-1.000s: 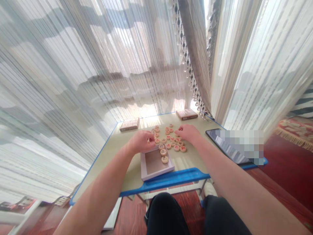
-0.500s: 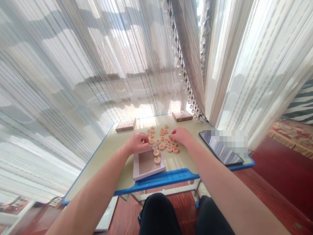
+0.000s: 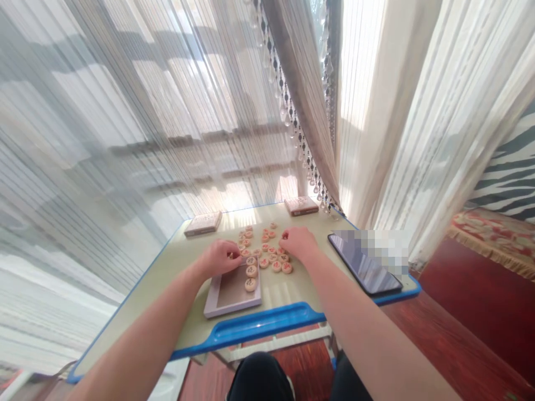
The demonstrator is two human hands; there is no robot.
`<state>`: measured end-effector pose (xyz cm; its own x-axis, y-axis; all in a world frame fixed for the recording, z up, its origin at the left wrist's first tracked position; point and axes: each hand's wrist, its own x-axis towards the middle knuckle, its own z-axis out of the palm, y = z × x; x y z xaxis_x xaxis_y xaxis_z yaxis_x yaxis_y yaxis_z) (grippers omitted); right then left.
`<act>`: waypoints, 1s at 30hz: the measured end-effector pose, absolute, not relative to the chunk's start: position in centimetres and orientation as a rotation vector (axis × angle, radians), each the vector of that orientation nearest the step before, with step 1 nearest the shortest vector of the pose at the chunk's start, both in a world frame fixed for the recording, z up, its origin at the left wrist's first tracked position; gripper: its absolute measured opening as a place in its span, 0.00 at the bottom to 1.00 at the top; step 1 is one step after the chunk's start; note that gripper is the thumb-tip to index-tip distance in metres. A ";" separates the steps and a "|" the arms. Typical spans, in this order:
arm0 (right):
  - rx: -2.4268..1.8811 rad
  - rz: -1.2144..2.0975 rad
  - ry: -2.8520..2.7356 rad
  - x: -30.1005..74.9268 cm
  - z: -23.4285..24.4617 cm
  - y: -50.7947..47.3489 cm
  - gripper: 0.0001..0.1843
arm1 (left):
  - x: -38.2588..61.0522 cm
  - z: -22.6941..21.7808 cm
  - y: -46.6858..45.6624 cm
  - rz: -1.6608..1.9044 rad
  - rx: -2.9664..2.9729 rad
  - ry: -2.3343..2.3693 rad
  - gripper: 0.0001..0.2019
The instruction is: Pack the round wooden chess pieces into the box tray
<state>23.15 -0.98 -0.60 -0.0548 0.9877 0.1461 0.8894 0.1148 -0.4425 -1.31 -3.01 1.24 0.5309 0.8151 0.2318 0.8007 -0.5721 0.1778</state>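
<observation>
My left hand (image 3: 220, 257) is over the far left part of a shallow open box (image 3: 232, 307), its fingers curled in a pinch with a round Chinese chess piece partly showing between them. Three black-marked pieces stand in a column along the box's right side, the nearest being a Chinese chess piece (image 3: 250, 284). My right hand (image 3: 299, 243) is closed at the right edge of the scattered pieces, its fingertips on a chess piece mostly hidden by them. Several red-marked pieces, among them a red-marked piece (image 3: 286, 268), lie loose between the hands.
Two flat boxes rest at the back of the table: a left box (image 3: 203, 223) and a right box (image 3: 301, 206). A dark tablet (image 3: 363, 266) lies on the right. The blue table edge (image 3: 267, 322) runs in front of my knees, and sheer curtains (image 3: 209, 139) hang behind.
The camera view has turned slightly, shifting the table left and down in the picture. My right hand has shifted slightly away from me over the pieces; my left stays at the box.
</observation>
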 end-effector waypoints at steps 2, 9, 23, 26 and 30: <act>-1.820 0.292 -1.971 22.9 -0.6 -1.0 0.13 | -1.3 1.1 -3.1 0.465 2.709 1.440 0.08; -1.239 0.319 -1.847 22.2 0.3 -2.5 0.11 | -1.5 1.1 -3.0 0.520 2.701 1.472 0.09; -0.848 0.214 -2.333 20.1 -0.9 -6.4 0.09 | -1.7 2.0 -4.1 0.407 2.722 1.496 0.06; -0.859 0.264 -2.345 20.4 -0.7 -6.2 0.10 | -1.7 2.4 -4.7 0.380 2.698 1.516 0.24; -0.922 0.298 -2.373 20.7 -0.3 -6.1 0.06 | -1.5 1.9 -5.0 0.319 2.738 1.477 0.43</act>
